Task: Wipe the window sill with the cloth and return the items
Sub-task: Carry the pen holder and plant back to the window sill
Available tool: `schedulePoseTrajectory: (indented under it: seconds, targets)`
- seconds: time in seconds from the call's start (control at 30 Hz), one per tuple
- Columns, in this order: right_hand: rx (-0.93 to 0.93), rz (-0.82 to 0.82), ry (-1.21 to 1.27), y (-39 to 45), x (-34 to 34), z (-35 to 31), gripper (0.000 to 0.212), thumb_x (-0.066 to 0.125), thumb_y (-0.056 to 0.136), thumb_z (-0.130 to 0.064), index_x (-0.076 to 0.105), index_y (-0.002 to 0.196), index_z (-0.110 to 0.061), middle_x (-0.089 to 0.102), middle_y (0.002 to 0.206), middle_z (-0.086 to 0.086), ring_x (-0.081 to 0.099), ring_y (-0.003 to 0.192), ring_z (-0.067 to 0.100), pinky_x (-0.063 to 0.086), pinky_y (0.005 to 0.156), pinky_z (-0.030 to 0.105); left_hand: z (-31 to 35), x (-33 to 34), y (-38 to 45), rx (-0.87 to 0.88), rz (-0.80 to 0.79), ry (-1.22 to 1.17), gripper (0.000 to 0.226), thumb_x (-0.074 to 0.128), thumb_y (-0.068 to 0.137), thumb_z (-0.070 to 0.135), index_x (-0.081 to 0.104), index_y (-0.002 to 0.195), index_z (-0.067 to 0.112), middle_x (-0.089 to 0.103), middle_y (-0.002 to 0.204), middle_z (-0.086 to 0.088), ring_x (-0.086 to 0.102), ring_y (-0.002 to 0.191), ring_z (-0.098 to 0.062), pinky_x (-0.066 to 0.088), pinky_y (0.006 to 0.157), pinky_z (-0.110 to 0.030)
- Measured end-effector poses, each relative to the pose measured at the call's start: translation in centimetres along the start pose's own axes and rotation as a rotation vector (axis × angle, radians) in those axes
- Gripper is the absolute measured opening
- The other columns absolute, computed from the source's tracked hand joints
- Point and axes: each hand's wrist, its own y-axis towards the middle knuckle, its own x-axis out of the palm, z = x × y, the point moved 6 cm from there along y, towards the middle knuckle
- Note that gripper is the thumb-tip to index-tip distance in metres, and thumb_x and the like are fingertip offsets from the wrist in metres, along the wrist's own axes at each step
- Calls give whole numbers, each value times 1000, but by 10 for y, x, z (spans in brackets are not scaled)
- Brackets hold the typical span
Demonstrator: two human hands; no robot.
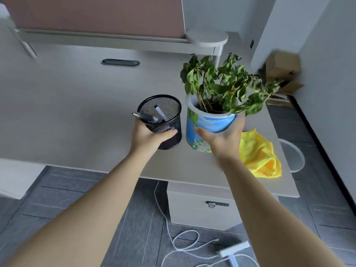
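Observation:
My left hand (148, 138) grips a black mesh pen holder (163, 120) with pens lying inside it. My right hand (221, 138) wraps around a blue and white plant pot (204, 124) that carries a wilted green plant (223, 83). Both items are side by side, close above or on the grey desk (77, 112); whether they touch it is unclear. A crumpled yellow cloth (260, 155) lies on the desk just right of my right wrist, near the front right corner.
A pink partition panel (96, 14) and a round white disc on a post (207, 37) stand at the desk's back. A drawer cabinet (202, 207) sits under the desk. White cables (185, 245) lie on the dark floor. Cardboard boxes (281, 68) stand at right.

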Motion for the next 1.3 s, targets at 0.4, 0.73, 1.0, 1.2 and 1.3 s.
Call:
schedulePoseTrajectory:
  seconds: [0.4,0.73,1.0,1.2,1.3]
  targets:
    - [16,278,-42,-60,-263,-61,97,84,48,-17,30,128,-8,48,102,-10,53,91,1,48,75,9,102,197,-119,108,-262,-2,78,81,35,42,57,105,17,69,109,-4,63,103,-23,47,97,-48]
    - [-41,566,-235,-172,-557,-100,89,80,46,-26,34,122,-29,53,111,-13,52,93,-15,41,77,-2,176,425,-314,195,-619,-63,75,79,40,38,58,107,14,68,108,-3,62,103,-18,49,96,-37]
    - [38,976,-330,-280,-759,-119,66,79,45,-23,37,93,-38,50,97,-13,54,92,5,50,82,26,225,611,-468,216,-999,-72,85,74,32,47,53,103,6,67,102,-5,62,97,-19,50,88,-36]
    - [110,1237,-421,-333,-880,-111,72,86,52,-8,35,102,-23,48,106,4,52,99,20,51,83,34,245,737,-566,189,-1253,-73,77,80,38,38,49,101,6,63,95,0,61,93,-17,49,78,-25]
    - [124,1320,-468,-339,-937,-101,77,86,52,-9,33,107,-21,49,110,4,52,101,20,51,83,32,249,804,-600,198,-1342,-71,83,78,34,42,49,104,8,63,107,-8,60,100,-22,49,85,-33]
